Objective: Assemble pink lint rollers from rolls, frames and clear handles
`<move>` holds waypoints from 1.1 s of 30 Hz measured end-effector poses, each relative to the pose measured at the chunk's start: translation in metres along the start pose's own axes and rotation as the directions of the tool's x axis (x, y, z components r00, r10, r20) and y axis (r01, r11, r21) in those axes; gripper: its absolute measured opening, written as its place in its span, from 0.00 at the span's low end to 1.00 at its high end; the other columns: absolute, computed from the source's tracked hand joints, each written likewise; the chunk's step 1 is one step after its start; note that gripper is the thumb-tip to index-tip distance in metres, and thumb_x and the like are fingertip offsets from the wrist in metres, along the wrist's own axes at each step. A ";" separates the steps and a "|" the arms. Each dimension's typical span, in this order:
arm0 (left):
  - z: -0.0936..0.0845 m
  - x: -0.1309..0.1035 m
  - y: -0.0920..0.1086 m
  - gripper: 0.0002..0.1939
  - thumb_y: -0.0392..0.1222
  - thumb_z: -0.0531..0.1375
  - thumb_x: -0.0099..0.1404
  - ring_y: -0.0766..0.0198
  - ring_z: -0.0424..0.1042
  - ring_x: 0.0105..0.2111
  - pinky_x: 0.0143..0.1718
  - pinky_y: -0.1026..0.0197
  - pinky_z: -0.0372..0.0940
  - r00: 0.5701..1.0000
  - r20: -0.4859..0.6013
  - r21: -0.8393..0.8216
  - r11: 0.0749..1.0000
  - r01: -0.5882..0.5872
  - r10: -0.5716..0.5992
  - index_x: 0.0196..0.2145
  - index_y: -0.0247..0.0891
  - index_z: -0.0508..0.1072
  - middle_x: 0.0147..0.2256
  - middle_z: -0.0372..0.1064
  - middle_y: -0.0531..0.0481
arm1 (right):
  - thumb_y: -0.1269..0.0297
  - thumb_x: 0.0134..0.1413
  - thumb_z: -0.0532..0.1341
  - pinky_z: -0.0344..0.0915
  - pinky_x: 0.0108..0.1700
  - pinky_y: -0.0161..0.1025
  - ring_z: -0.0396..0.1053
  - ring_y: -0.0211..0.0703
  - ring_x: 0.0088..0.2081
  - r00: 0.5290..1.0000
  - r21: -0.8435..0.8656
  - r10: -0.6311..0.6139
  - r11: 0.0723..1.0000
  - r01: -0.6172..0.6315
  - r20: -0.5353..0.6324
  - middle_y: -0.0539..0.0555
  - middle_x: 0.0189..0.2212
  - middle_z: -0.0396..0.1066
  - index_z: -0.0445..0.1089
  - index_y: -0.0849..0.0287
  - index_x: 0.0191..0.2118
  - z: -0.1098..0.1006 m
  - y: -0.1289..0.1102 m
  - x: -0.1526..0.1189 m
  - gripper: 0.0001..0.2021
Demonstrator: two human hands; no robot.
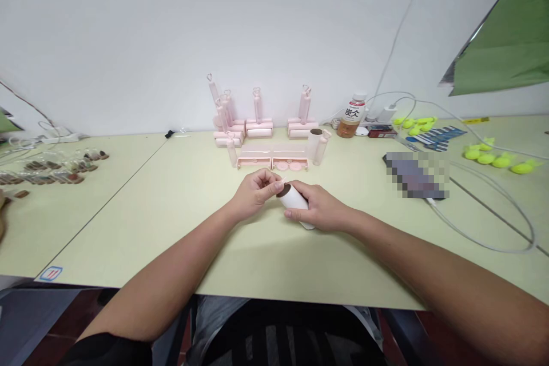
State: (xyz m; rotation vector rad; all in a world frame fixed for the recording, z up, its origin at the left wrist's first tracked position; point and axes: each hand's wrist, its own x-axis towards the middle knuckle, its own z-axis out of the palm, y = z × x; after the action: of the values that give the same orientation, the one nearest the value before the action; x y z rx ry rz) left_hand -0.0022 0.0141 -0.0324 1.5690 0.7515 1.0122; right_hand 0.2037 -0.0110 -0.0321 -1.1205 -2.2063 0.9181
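My right hand (315, 204) is wrapped round a white lint roller refill (294, 199), a paper roll with a brown cardboard core, held tilted above the table. My left hand (259, 190) pinches at the roll's open end, thumb against fingers. A small pale bit shows by its fingertips, too little to name. Just beyond my hands lies an open pink plastic case (254, 163) with two halves side by side. Upright pink handles stand on either side of it, one at the left (231, 150) and one at the right (321, 147). Another white roll (314, 140) stands by the right one.
Several pink lint roller sets (259, 126) stand along the wall. To the right are a drink bottle (352, 116), a phone (414, 176) on a white cable (484, 243), blue packets (435, 137) and yellow-green items (500, 159). Small wrapped goods (54, 168) lie far left.
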 end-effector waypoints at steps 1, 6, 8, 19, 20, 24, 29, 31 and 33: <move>0.000 -0.001 0.000 0.19 0.54 0.64 0.60 0.66 0.66 0.33 0.37 0.61 0.62 1.000 -0.010 0.037 0.999 -0.016 0.017 0.30 0.36 0.65 0.31 0.67 0.51 | 0.52 0.52 0.65 0.63 0.36 0.40 0.69 0.47 0.36 1.000 -0.004 0.004 1.000 -0.004 -0.010 0.52 0.40 0.74 0.67 0.52 0.50 0.000 0.000 0.000 0.21; -0.001 -0.006 0.002 0.15 0.51 0.61 0.64 0.65 0.67 0.34 0.37 0.61 0.63 0.997 -0.010 0.240 0.968 -0.067 0.071 0.41 0.37 0.71 0.37 0.71 0.49 | 0.52 0.53 0.65 0.62 0.34 0.39 0.69 0.46 0.34 0.998 -0.022 0.031 0.999 -0.032 -0.048 0.51 0.36 0.73 0.68 0.53 0.46 -0.001 0.000 0.000 0.18; -0.001 -0.007 0.004 0.16 0.52 0.61 0.63 0.66 0.66 0.33 0.36 0.62 0.62 0.997 -0.007 0.333 0.941 -0.065 0.072 0.42 0.37 0.72 0.37 0.71 0.49 | 0.52 0.53 0.64 0.61 0.33 0.38 0.68 0.46 0.33 0.998 -0.045 0.042 0.998 -0.044 -0.054 0.51 0.34 0.73 0.68 0.54 0.44 -0.002 0.000 0.000 0.16; -0.002 -0.007 0.006 0.18 0.53 0.63 0.62 0.64 0.69 0.35 0.36 0.62 0.64 0.996 0.027 0.391 0.917 -0.084 0.080 0.44 0.38 0.75 0.37 0.73 0.47 | 0.53 0.54 0.64 0.61 0.33 0.38 0.69 0.45 0.34 1.000 -0.085 0.017 0.996 -0.019 -0.024 0.52 0.36 0.74 0.68 0.54 0.47 -0.005 -0.003 -0.002 0.18; -0.002 -0.007 0.006 0.18 0.53 0.63 0.62 0.64 0.69 0.35 0.36 0.62 0.64 0.996 0.029 0.391 0.916 -0.090 0.085 0.44 0.38 0.75 0.37 0.74 0.47 | 0.53 0.53 0.64 0.61 0.33 0.38 0.68 0.45 0.34 0.999 -0.084 0.015 0.996 -0.018 -0.029 0.52 0.36 0.74 0.68 0.54 0.47 -0.006 -0.003 -0.002 0.18; -0.002 -0.007 0.008 0.18 0.53 0.62 0.63 0.64 0.70 0.35 0.36 0.62 0.64 0.994 0.042 0.399 0.911 -0.105 0.096 0.45 0.39 0.76 0.38 0.75 0.48 | 0.53 0.53 0.64 0.61 0.34 0.38 0.68 0.44 0.34 0.999 -0.075 0.015 0.997 -0.018 -0.043 0.51 0.35 0.73 0.69 0.55 0.48 -0.006 -0.003 -0.002 0.19; -0.004 -0.006 0.007 0.17 0.53 0.64 0.61 0.64 0.69 0.33 0.36 0.61 0.65 0.995 0.043 0.391 0.915 -0.099 0.089 0.43 0.40 0.77 0.39 0.76 0.48 | 0.53 0.53 0.65 0.60 0.34 0.37 0.67 0.43 0.34 0.999 -0.072 0.017 0.997 -0.021 -0.046 0.51 0.35 0.72 0.69 0.56 0.48 -0.006 -0.004 -0.002 0.19; -0.005 -0.005 0.004 0.18 0.53 0.64 0.61 0.63 0.70 0.35 0.37 0.60 0.66 0.994 0.043 0.375 0.920 -0.112 0.103 0.44 0.40 0.76 0.42 0.75 0.47 | 0.53 0.53 0.65 0.60 0.34 0.37 0.67 0.43 0.33 0.999 -0.058 0.017 0.998 -0.020 -0.050 0.50 0.34 0.72 0.68 0.56 0.48 -0.006 -0.003 -0.002 0.19; -0.006 -0.005 0.001 0.22 0.53 0.66 0.58 0.61 0.70 0.40 0.39 0.59 0.66 0.988 0.044 0.367 0.918 -0.154 0.148 0.48 0.42 0.74 0.48 0.72 0.45 | 0.52 0.54 0.64 0.59 0.34 0.37 0.67 0.43 0.33 0.998 -0.032 0.019 0.999 -0.021 -0.061 0.50 0.33 0.71 0.68 0.57 0.46 -0.006 -0.003 -0.001 0.18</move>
State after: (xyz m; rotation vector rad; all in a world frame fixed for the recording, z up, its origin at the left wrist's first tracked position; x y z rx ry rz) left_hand -0.0095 0.0122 -0.0324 1.9834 0.8564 1.0082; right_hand 0.2069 -0.0113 -0.0261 -1.1728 -2.1722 0.8480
